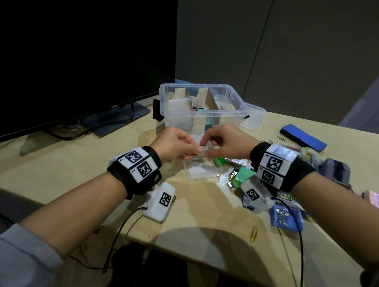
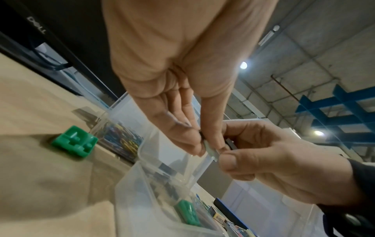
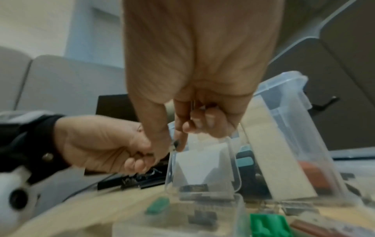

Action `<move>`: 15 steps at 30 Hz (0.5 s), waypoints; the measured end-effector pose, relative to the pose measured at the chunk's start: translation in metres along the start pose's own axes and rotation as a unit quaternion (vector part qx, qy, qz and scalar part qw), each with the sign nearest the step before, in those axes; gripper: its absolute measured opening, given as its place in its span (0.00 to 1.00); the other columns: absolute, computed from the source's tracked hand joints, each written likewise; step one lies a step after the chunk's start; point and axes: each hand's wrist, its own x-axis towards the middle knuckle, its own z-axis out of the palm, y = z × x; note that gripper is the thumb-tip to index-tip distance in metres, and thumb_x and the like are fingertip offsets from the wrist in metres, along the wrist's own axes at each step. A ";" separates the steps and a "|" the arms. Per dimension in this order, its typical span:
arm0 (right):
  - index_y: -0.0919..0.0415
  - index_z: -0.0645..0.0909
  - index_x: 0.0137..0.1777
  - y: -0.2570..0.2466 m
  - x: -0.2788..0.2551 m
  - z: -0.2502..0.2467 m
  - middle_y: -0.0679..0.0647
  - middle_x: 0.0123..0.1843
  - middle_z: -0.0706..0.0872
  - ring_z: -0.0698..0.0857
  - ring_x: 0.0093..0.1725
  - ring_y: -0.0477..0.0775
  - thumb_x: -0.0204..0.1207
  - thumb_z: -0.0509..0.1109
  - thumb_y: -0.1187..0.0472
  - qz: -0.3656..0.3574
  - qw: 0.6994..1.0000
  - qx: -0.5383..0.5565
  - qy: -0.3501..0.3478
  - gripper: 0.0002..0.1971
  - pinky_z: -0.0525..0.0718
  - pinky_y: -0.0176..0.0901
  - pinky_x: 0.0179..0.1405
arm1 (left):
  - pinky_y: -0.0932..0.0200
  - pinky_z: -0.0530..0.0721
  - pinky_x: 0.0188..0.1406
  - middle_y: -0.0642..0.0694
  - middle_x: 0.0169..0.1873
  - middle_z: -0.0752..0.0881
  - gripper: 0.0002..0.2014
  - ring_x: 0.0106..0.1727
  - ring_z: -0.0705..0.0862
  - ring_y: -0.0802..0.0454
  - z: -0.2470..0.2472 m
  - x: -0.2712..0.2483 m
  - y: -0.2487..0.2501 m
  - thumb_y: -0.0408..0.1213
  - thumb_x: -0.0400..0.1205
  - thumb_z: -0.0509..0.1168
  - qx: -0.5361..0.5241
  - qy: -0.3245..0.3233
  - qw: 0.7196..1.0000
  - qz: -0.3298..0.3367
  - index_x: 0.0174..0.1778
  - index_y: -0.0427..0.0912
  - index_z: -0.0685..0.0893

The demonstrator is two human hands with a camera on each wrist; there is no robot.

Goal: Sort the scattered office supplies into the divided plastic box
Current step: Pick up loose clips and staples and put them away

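The divided clear plastic box point(image 1: 207, 113) stands at the back of the table, split by cardboard dividers, with a white item and a teal one inside. In front of it lies a small clear case point(image 1: 201, 170) with its lid raised. My left hand point(image 1: 195, 151) and right hand point(image 1: 205, 148) meet above it. Both pinch the lid's top edge point(image 2: 211, 150). A small dark piece point(image 3: 175, 142) shows between the right hand's thumb and finger; what it is I cannot tell. Dark small items lie in the case point(image 3: 194, 189).
A monitor point(image 1: 79, 51) fills the left. Right of the case lie a green block point(image 1: 244, 175), a blue eraser point(image 1: 304, 137), a grey stapler-like tool point(image 1: 337, 171), blue packets point(image 1: 286, 217) and pink notes point(image 1: 377, 201). A yellow paper clip point(image 1: 253, 233) lies near the front edge.
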 end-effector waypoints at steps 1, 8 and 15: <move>0.55 0.86 0.51 -0.001 0.001 0.001 0.48 0.37 0.76 0.73 0.34 0.47 0.71 0.78 0.57 -0.024 0.999 -0.038 0.015 0.10 0.71 0.38 0.34 | 0.68 0.83 0.28 0.35 0.37 0.89 0.09 0.27 0.85 0.57 0.000 0.000 0.001 0.28 0.73 0.77 -0.016 -0.007 1.000 -0.010 0.44 0.28 0.86; 0.59 0.89 0.47 -0.002 0.001 0.004 0.48 0.37 0.77 0.75 0.33 0.48 0.73 0.75 0.59 -0.133 0.980 -0.128 0.073 0.06 0.74 0.41 0.34 | 0.71 0.82 0.23 0.42 0.35 0.90 0.08 0.28 0.86 0.58 -0.006 0.002 0.004 0.34 0.77 0.74 -0.049 -0.041 0.994 -0.088 0.45 0.33 0.87; 0.57 0.89 0.51 -0.002 0.007 0.010 0.46 0.41 0.78 0.80 0.44 0.52 0.77 0.71 0.56 -0.043 0.972 -0.228 -0.045 0.08 0.84 0.48 0.47 | 0.66 0.82 0.26 0.43 0.35 0.89 0.06 0.31 0.85 0.54 -0.006 0.001 -0.001 0.35 0.76 0.76 0.181 0.028 0.982 -0.038 0.43 0.36 0.88</move>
